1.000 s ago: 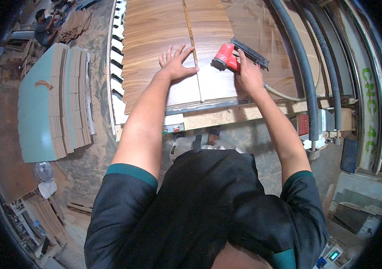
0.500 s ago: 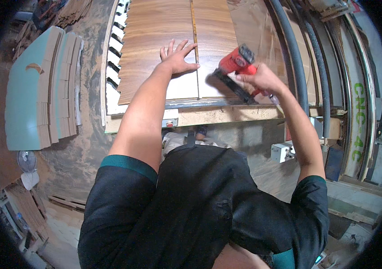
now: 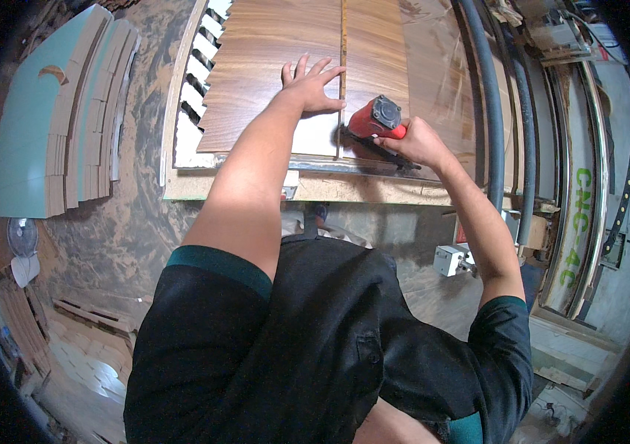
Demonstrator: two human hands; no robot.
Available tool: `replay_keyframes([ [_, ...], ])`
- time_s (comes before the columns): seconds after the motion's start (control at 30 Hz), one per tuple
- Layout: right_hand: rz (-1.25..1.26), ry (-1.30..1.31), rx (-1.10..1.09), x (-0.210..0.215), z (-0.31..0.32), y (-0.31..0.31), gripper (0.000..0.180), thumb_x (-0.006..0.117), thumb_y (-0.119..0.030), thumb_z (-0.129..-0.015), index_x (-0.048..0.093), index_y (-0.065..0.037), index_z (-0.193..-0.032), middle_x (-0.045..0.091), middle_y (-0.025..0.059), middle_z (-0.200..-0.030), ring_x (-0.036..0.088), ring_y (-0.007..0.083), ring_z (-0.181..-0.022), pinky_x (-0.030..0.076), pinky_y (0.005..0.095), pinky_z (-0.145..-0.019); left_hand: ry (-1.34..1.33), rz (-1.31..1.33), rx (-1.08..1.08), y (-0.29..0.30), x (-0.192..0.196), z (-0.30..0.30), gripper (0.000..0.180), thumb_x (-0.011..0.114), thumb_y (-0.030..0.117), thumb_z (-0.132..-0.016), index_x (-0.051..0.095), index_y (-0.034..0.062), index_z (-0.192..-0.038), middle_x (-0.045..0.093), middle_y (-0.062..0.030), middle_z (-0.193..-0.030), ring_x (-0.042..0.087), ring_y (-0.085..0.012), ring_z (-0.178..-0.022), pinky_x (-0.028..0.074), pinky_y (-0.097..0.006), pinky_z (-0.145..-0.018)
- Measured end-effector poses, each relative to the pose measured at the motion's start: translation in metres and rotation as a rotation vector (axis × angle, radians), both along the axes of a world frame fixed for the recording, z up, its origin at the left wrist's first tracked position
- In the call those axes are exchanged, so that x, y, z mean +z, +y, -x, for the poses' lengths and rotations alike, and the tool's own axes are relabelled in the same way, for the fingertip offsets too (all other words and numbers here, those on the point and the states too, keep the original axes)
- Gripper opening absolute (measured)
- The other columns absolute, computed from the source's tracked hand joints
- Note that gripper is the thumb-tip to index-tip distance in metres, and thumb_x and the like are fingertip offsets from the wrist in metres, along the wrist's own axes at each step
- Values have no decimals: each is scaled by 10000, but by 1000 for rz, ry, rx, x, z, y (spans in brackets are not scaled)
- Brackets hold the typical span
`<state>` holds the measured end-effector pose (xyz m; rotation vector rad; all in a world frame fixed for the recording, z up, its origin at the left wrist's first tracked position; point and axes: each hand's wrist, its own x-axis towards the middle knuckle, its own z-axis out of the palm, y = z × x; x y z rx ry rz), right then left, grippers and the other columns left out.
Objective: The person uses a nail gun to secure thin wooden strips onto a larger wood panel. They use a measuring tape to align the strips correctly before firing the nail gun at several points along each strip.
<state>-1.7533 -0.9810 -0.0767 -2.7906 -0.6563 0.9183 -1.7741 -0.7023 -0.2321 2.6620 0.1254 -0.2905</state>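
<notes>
My right hand is wrapped round the handle of a red and black nail gun. The gun's nose reaches the narrow strip that runs lengthwise over the wood-grain panel; whether it touches is too dark to tell. My left hand lies on the panel with its fingers spread, thumb and a fingertip against the strip's left side. The panel has a stepped left edge and rests on the work table.
Stacks of light green boards stand on the floor at the left, near a small fan. Thick grey hoses and a machine rail run along the right side. A white box sits below the table's right front.
My right hand has brought the nail gun left, from beyond the strip to right beside it. The left hand stays spread at the strip. The whole view has shifted a little.
</notes>
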Motion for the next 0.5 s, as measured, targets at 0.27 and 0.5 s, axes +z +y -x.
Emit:
replay_keyframes([
  [0.27,30,-18,4,10,3,3,562,887,-600,-879,865,-80,-1092,834,231,-997,822,387,-982,632,490,-935,-9,10,-20,3,2,0,1100,775,886,-793,326,548,-1738,139,-6,-1914,-31,-404,-1753,-44,-745,-1329],
  [0.5,18,-35,19,8,1,1,543,889,-600,-875,871,-101,-1087,836,225,-1011,820,383,-1011,630,490,-944,-4,13,-18,3,3,0,1111,778,884,-787,313,549,-1739,145,-2,-1913,-26,-399,-1754,-28,-737,-1327],
])
